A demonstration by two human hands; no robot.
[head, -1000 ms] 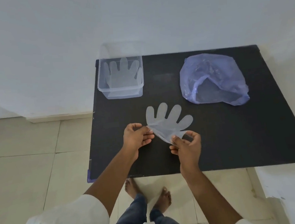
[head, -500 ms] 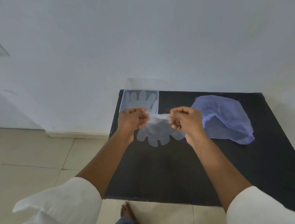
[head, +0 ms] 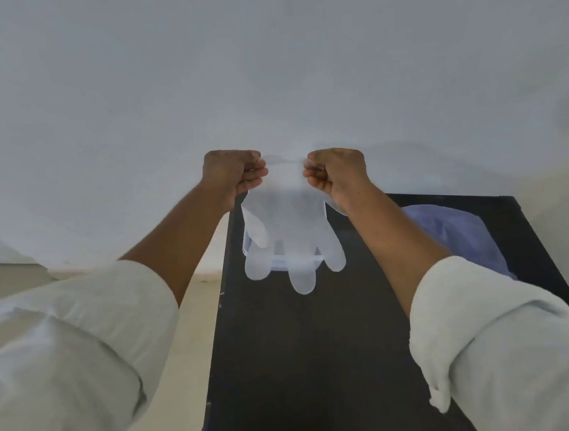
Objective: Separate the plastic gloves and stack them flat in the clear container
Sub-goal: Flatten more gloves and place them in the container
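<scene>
Near the middle of the frame, against the pale wall (head: 263, 62), hangs the plastic glove (head: 287, 228), thin, milky and see-through, cuff at the top and its fingers pointing down. It is spread fairly flat between my two hands, with four finger tips showing along its lower edge and the thumb drooping on the left side. My left hand (head: 233, 175) is curled closed, fingers and thumb pinched on the left corner of the cuff. My right hand (head: 336, 173) is closed the same way, pinched on the right corner, so the cuff is stretched between them. Behind the glove's lower half, partly hidden by it, I can make out the rim of the clear container (head: 249, 252) at the far left corner of the black table (head: 306, 368). A crumpled blue plastic bag (head: 456, 234) lies on the table toward the right of the frame, behind my right forearm. Both my white sleeves are rolled up in the lower corners
</scene>
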